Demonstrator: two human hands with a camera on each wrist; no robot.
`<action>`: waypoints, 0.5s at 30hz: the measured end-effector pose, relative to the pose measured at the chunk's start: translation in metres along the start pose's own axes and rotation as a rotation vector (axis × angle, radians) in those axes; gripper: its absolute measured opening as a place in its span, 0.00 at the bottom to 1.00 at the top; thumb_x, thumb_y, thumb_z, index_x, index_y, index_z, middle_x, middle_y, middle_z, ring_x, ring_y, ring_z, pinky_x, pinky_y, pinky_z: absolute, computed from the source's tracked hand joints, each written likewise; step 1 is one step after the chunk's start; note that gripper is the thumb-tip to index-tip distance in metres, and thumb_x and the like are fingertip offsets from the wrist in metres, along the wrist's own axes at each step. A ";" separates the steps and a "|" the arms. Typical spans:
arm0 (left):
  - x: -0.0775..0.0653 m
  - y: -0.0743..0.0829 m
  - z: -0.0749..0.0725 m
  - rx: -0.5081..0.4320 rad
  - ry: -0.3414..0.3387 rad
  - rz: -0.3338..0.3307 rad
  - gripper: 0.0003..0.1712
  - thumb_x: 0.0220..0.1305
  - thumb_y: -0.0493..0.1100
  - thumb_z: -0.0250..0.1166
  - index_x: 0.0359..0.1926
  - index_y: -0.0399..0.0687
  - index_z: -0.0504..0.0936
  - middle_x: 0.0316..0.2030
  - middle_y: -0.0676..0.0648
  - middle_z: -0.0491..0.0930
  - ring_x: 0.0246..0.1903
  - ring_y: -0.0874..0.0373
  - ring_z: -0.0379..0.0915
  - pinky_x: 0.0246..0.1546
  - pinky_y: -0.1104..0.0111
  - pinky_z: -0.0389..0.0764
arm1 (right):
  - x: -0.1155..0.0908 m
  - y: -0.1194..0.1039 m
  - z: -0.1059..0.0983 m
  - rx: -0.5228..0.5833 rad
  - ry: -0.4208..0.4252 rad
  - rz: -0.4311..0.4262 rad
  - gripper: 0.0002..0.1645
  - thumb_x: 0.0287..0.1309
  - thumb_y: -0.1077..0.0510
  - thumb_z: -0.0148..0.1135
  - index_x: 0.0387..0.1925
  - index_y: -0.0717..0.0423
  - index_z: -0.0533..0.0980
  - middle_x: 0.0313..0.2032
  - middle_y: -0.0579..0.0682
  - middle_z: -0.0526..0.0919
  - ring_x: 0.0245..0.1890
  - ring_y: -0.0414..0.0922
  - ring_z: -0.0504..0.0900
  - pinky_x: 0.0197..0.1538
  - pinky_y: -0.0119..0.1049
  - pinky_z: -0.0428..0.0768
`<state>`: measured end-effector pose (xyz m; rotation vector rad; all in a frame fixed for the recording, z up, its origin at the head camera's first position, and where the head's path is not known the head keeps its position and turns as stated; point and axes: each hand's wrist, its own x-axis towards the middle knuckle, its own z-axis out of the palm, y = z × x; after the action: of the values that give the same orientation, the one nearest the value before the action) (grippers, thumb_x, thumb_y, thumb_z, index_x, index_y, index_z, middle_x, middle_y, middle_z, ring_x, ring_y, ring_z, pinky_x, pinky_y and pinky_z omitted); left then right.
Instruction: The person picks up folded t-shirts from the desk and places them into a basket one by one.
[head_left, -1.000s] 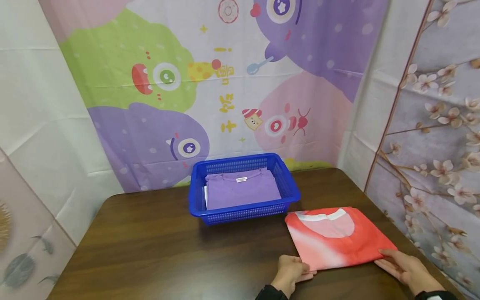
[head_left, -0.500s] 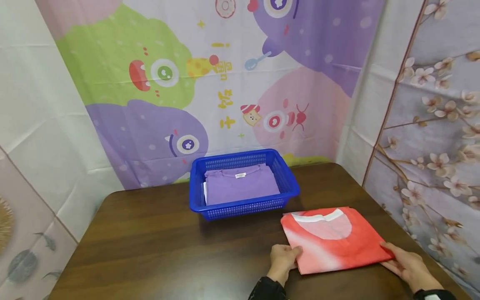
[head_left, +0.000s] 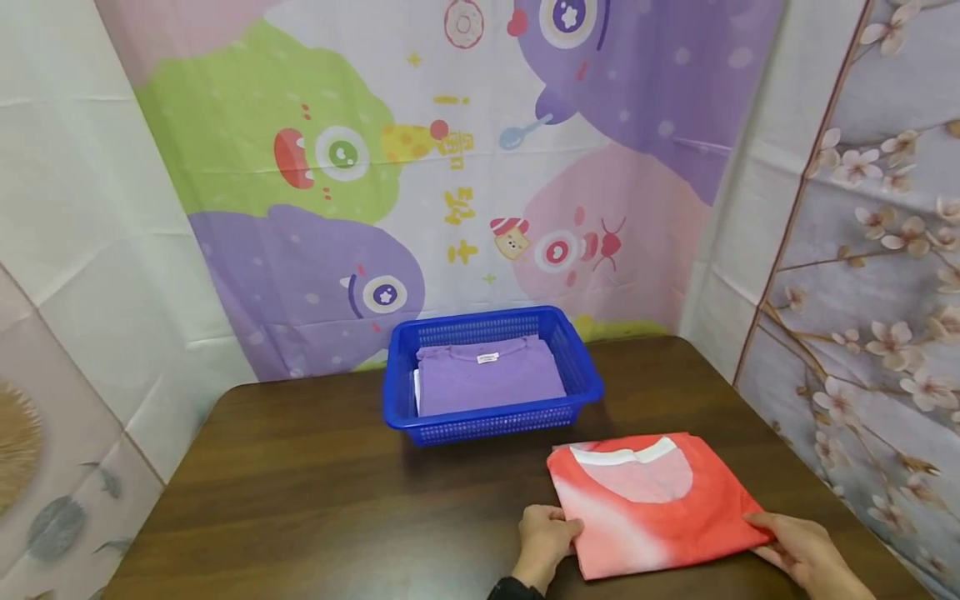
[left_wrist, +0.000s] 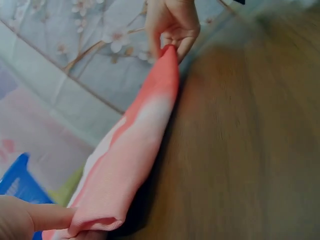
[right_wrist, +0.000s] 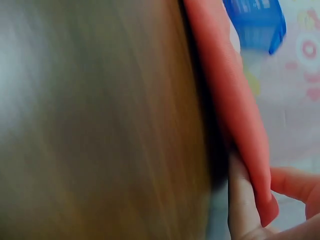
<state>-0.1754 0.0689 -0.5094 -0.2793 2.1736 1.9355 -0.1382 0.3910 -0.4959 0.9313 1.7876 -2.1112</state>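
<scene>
A folded red and pink T-shirt [head_left: 645, 508] with a white neckband is at the right front of the table. My left hand [head_left: 546, 540] pinches its left edge, thumb on top. At the opposite side my right hand [head_left: 801, 546] grips the right edge, with fingers under the cloth. In the left wrist view the near fold of the T-shirt [left_wrist: 135, 150] stretches between both hands. The right wrist view shows the thumb and fingers on either side of the T-shirt [right_wrist: 235, 100], and a dark gap separates its near edge from the table.
A blue plastic basket [head_left: 495, 423] stands at the back middle of the brown wooden table [head_left: 315, 500]. Inside it lies a folded purple T-shirt [head_left: 491, 385], with something white beneath its left side. Printed curtains [head_left: 300, 250] hang behind and beside the table.
Both hands have drawn the folded T-shirt toward the front and slightly left. My left thumb now lies over its edge. The basket stays put while the head view shifts a little.
</scene>
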 end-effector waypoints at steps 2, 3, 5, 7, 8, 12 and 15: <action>-0.003 -0.007 -0.014 -0.022 -0.018 0.017 0.06 0.50 0.28 0.65 0.32 0.26 0.83 0.22 0.46 0.83 0.22 0.62 0.80 0.26 0.67 0.84 | -0.002 0.006 0.011 -0.038 -0.008 0.007 0.21 0.47 0.66 0.70 0.43 0.74 0.77 0.25 0.46 0.81 0.27 0.37 0.83 0.40 0.35 0.85; -0.004 -0.010 -0.022 -0.036 -0.027 0.023 0.07 0.51 0.28 0.65 0.33 0.24 0.82 0.23 0.45 0.83 0.23 0.61 0.80 0.27 0.66 0.85 | -0.003 0.010 0.017 -0.067 -0.010 0.007 0.23 0.48 0.64 0.70 0.44 0.75 0.76 0.25 0.46 0.81 0.27 0.37 0.83 0.40 0.35 0.85; -0.006 -0.015 -0.038 -0.059 -0.047 0.040 0.09 0.52 0.28 0.65 0.34 0.22 0.81 0.24 0.44 0.84 0.24 0.60 0.80 0.28 0.64 0.85 | -0.005 0.016 0.029 -0.136 -0.016 0.014 0.24 0.50 0.62 0.69 0.46 0.75 0.76 0.26 0.47 0.81 0.28 0.37 0.83 0.40 0.35 0.85; -0.008 -0.018 -0.053 -0.070 -0.063 0.052 0.11 0.53 0.28 0.64 0.36 0.19 0.80 0.26 0.39 0.85 0.25 0.58 0.81 0.30 0.62 0.86 | -0.007 0.020 0.040 -0.206 -0.025 0.019 0.27 0.52 0.60 0.68 0.49 0.76 0.74 0.28 0.48 0.83 0.28 0.37 0.84 0.40 0.34 0.85; -0.008 -0.019 -0.059 -0.071 -0.066 0.052 0.12 0.53 0.28 0.64 0.37 0.18 0.79 0.27 0.37 0.85 0.26 0.57 0.81 0.30 0.61 0.86 | -0.008 0.022 0.045 -0.236 -0.035 0.012 0.24 0.53 0.60 0.67 0.46 0.76 0.75 0.27 0.45 0.83 0.28 0.37 0.84 0.40 0.34 0.85; -0.010 -0.020 -0.077 -0.068 -0.067 0.046 0.13 0.55 0.28 0.63 0.38 0.17 0.79 0.28 0.36 0.85 0.26 0.57 0.82 0.31 0.60 0.86 | -0.010 0.020 0.060 -0.302 -0.069 -0.002 0.26 0.56 0.60 0.63 0.50 0.78 0.72 0.28 0.44 0.83 0.29 0.37 0.83 0.40 0.36 0.85; -0.007 -0.017 -0.078 -0.052 -0.060 0.029 0.13 0.56 0.31 0.64 0.37 0.19 0.80 0.27 0.41 0.85 0.25 0.59 0.81 0.31 0.62 0.86 | -0.006 0.014 0.061 -0.304 -0.089 -0.009 0.23 0.58 0.58 0.62 0.47 0.75 0.74 0.27 0.43 0.83 0.28 0.38 0.84 0.39 0.36 0.85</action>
<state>-0.1661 -0.0107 -0.5153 -0.1966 2.1034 1.9909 -0.1450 0.3288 -0.5004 0.7384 1.9944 -1.7848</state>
